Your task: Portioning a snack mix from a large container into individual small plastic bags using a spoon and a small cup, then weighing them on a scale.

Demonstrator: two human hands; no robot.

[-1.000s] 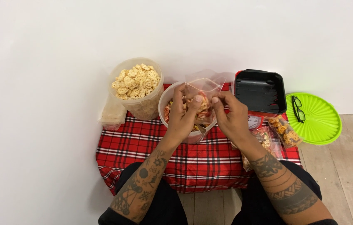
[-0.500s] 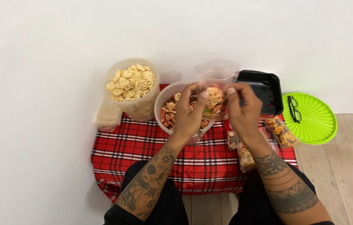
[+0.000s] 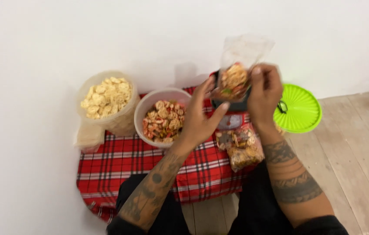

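Note:
My right hand (image 3: 265,93) holds up a small clear plastic bag (image 3: 236,72) part filled with round orange and red crackers, above a black tray (image 3: 230,104). My left hand (image 3: 202,117) is just left of the bag, its fingers spread and touching the bag's lower side. Below the left hand stands a white bowl (image 3: 143,111) of mixed seasoned crackers. Left of it is a clear bag of pale round crackers (image 3: 106,100). Filled snack packets (image 3: 241,148) lie on the red plaid cloth (image 3: 119,165) under my right wrist.
A lime green round lid (image 3: 299,109) with dark glasses (image 3: 283,106) on it lies on the wooden floor at right. A white wall rises behind everything. My legs in dark trousers are at the bottom edge.
Both hands have lifted the small bag out of the bowl and carried it up and to the right. My left hand has loosened from a pinch to spread fingers.

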